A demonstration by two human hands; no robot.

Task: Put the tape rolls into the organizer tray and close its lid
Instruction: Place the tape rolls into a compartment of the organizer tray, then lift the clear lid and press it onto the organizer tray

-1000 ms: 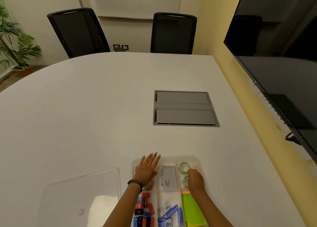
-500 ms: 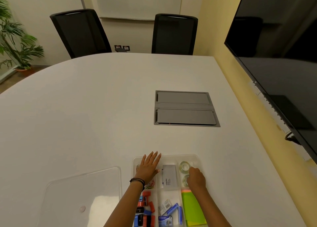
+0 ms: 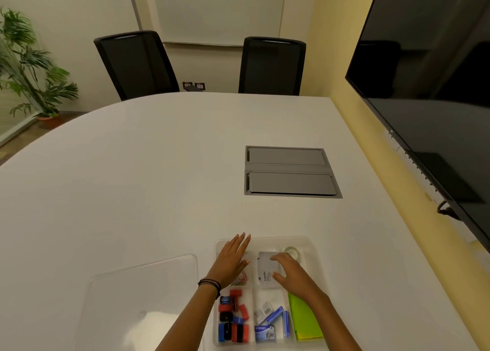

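The clear organizer tray [image 3: 307, 242] lies at the table's near edge. One clear tape roll [image 3: 291, 251] shows in its far right compartment; a second roll seen earlier is hidden under my right hand [image 3: 294, 275]. That hand hovers over the far right and middle compartments with fingers spread and nothing in them, partly over a grey box [image 3: 266, 271]. My left hand [image 3: 232, 261] rests flat, fingers together, on the tray's far left compartment. The clear lid [image 3: 138, 297] lies flat on the table to the left of the tray.
The tray also holds red, blue and black binder clips [image 3: 233, 321], blue staple boxes [image 3: 270, 324] and green sticky notes [image 3: 303, 316]. A grey cable hatch [image 3: 289, 172] is set into the table beyond. A wall screen [image 3: 429, 98] hangs on the right; two black chairs stand at the far side.
My right hand has let go of the nearer tape roll, opened and shifted left over the grey box. My left hand stays flat on the tray's far left part.
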